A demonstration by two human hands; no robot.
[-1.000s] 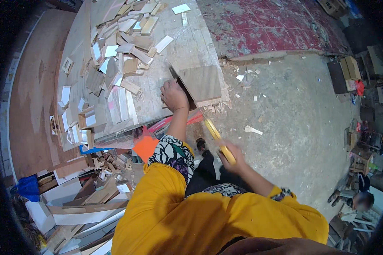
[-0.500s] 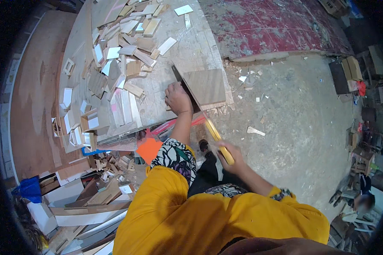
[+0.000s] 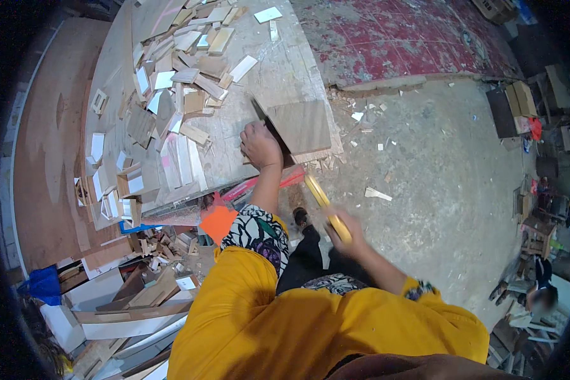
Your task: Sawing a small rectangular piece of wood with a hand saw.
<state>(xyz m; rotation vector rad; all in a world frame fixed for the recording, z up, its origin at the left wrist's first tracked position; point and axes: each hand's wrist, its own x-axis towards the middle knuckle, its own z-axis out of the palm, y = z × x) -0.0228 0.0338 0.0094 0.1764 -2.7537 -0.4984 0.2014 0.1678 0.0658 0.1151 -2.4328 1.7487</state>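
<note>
At the near corner of the scrap-covered workbench (image 3: 234,158), my left hand (image 3: 259,144) is curled beside a long saw-like blade (image 3: 259,107), its fingers at the dark edge of a piece I cannot make out. Just right of the blade lies a square brown board (image 3: 303,123). My right hand (image 3: 349,238), slightly blurred, is closed on the tool's long yellow handle (image 3: 318,190), which sticks out past the bench's near edge. An orange sheet (image 3: 214,225) shows under the bench, by my left forearm.
Offcuts (image 3: 196,88) cover the bench's left half. A long brown panel (image 3: 50,158) stands at left above piled scrap boards (image 3: 95,304). The concrete floor (image 3: 437,190) has scattered chips below a red raised floor (image 3: 399,38). A person (image 3: 537,285) is among clutter at lower right.
My right hand and the yellow handle have slid slightly forward along the blade's line and back. My left hand and the board stay in place; the whole view shifts a little.
</note>
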